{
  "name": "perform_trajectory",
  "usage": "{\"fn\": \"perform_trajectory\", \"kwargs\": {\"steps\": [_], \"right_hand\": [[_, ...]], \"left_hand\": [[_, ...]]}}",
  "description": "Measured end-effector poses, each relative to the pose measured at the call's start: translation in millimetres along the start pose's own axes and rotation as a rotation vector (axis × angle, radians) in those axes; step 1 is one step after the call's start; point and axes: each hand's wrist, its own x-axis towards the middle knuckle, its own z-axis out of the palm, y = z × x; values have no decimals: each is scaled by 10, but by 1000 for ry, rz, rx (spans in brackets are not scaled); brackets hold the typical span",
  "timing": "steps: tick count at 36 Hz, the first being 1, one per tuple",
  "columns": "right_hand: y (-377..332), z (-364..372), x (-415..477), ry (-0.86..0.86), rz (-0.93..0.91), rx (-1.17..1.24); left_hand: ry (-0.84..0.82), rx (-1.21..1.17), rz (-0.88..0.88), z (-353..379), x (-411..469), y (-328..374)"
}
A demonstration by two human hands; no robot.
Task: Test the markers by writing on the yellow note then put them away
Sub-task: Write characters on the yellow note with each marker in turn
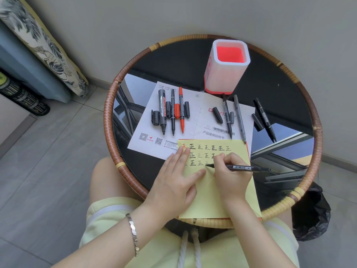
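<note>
**Testing a marker on the yellow note**

My right hand (229,176) grips a slim black marker (243,167), its tip on the yellow paper note (208,198) at the near edge of the round glass table (109,111). My left hand (173,182) lies flat on the note, fingers straight. My hands hide part of the rows of "正". A thick black marker (161,105) reads "WHITEBOARD". Pens cover the white leaflet's (148,122) red brand word.

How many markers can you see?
7. On the white sheet's left: whiteboard marker, thin black marker, red marker. Below the pen pot: black marker, grey marker. On the glass: far-right marker. The right hand holds the seventh marker. None seem hidden.
</note>
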Motion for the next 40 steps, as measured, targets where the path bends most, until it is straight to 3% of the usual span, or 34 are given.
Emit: {"fn": "perform_trajectory", "kwargs": {"steps": [14, 23, 32, 36, 40], "right_hand": [[-23, 15, 6, 103, -48, -41], [-144, -120, 105, 101, 220, 130], [-625, -311, 693, -313, 227, 28], [-844, -243, 983, -508, 62, -447], [-830, 13, 1170, -701, 52, -744]], "left_hand": [[-3, 4, -3, -4, 5, 1], [-9, -8, -7, 2, 9, -6], [-13, -16, -15, -1, 10, -12], [-15, -6, -14, -1, 3, -17], [-14, -17, -9, 2, 7, -24]]}}
